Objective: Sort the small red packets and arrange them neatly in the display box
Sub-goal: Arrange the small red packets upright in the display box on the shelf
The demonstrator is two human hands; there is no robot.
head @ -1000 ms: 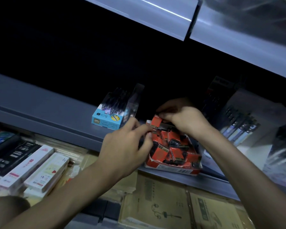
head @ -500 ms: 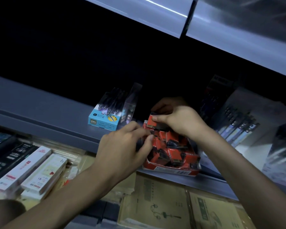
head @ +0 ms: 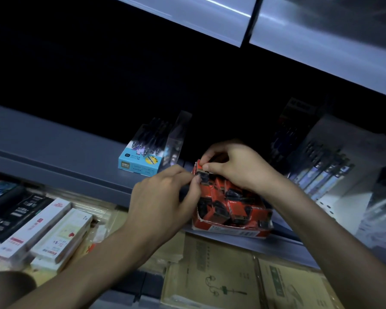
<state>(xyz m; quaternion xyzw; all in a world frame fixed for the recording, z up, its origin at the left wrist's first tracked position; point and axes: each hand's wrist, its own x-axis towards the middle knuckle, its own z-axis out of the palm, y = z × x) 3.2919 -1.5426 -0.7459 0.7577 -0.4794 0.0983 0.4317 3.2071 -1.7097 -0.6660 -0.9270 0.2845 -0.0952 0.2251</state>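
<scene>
A red display box (head: 230, 227) sits on the grey shelf (head: 54, 157), filled with several small red and black packets (head: 223, 197) lying jumbled. My right hand (head: 239, 166) pinches one small red packet (head: 200, 169) at the box's back left corner, holding it upright above the others. My left hand (head: 163, 199) is at the box's left side, and its thumb and fingertips pinch the lower edge of that same packet.
A light blue pen box (head: 140, 163) stands left of the red box. White racks of pens (head: 325, 172) stand to the right. Below the shelf lie white and black pen boxes (head: 42, 233) and brown notebooks (head: 212, 277). An upper shelf edge (head: 321, 47) hangs overhead.
My right hand lifted a red packet up at the box's back left corner. My left hand closed its fingertips onto that packet.
</scene>
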